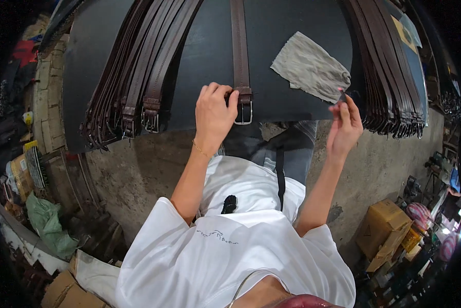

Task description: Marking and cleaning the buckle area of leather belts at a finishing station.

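A brown leather belt [240,51] runs down the middle of the black table, its silver buckle [244,114] at the near edge. My left hand [216,110] is at the belt's left side, fingers curled and thumb against the strap just above the buckle. In my right hand [346,123], pinched between thumb and fingers, is a small dark stick-like thing [342,95] with a pinkish-red tip; its exact kind is unclear. Beyond that hand lies a crumpled grey cloth [312,66].
Stacks of brown belts [147,56] hang buckles-down over the near edge at the left, with more belts [389,77] at the right. A cardboard box [387,226] stands on the concrete floor to the right. A green plastic bag [48,226] lies at the left.
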Motion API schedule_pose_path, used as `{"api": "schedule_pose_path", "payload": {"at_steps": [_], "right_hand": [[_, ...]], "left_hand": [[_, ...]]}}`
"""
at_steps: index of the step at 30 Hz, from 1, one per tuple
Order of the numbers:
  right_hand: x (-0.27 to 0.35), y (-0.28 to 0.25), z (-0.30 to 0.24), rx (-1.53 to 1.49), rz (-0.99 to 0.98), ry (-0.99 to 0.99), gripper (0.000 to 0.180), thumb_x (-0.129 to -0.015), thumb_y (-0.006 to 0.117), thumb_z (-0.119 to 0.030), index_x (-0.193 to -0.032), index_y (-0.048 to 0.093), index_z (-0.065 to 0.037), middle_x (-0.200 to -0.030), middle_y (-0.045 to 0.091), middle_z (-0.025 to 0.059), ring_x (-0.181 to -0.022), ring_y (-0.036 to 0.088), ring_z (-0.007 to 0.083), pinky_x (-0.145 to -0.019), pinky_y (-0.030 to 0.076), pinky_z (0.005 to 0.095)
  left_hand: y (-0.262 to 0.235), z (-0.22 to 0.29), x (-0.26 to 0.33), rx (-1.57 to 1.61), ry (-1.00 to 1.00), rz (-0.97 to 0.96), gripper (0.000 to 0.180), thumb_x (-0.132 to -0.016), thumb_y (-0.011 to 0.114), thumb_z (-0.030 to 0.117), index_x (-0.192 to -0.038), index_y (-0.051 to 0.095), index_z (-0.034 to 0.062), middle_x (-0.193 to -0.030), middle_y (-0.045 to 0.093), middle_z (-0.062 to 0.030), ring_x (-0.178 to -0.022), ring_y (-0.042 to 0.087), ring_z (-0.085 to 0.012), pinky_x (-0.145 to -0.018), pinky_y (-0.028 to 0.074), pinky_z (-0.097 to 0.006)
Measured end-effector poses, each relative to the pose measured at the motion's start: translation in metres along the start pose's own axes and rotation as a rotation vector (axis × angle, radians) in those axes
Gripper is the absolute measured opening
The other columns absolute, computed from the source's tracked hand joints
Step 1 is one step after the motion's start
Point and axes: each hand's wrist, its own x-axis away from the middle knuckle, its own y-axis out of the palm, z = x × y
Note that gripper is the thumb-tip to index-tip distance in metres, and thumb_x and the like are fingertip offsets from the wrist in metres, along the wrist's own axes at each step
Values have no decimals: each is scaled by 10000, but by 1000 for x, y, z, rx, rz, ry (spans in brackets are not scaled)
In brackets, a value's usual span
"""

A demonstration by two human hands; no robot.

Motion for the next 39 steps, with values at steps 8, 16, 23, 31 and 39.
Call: {"api": "schedule_pose_path", "payload": {"at_steps": [8, 16, 23, 31, 39], "right_hand": [[-8, 133, 30, 286, -593, 92, 175, -933, 653, -77, -1055, 740, 14, -866, 660, 30, -783, 626, 93, -701, 473, 222], [-8, 148, 60, 243, -725, 153, 167, -938, 643, -46, -1064, 728, 23, -893, 641, 40, -783, 603, 96, -711, 473, 229], [-11, 141, 65, 114, -639, 200, 175, -941, 624, -1, -1089, 705, 47, -907, 618, 46, -771, 597, 100, -712, 469, 220], [-11, 148, 56, 300, -755, 140, 161, -919, 629, 9, -1051, 718, 30, -892, 621, 33, -745, 568, 83, -633, 438, 213], [-14, 146, 55, 453, -915, -67, 169, -805, 649, 46, -935, 746, -3, -820, 640, 40, -663, 576, 95, -591, 455, 226]], "left_hand": [[-6, 3, -2, 66, -161, -60, 116, -866, 655, 85, -820, 688, -16, -807, 637, -145, -793, 628, -340, -740, 506, -434], [-1, -8, 6, 181, -105, 39, 74, -777, 689, -3, -809, 627, -28, -749, 602, -114, -631, 584, -230, -605, 483, -336], [-1, 0, 2, 259, -210, 45, 84, -794, 688, 2, -792, 605, -18, -765, 594, -125, -691, 605, -301, -627, 493, -387], [-5, -2, 0, 135, -171, -49, 74, -833, 696, -2, -881, 647, -30, -798, 614, -111, -630, 581, -214, -593, 474, -327], [-3, 0, -2, 308, -193, -26, 75, -812, 670, -42, -858, 614, -20, -798, 614, -90, -615, 542, -165, -578, 462, -290]]}}
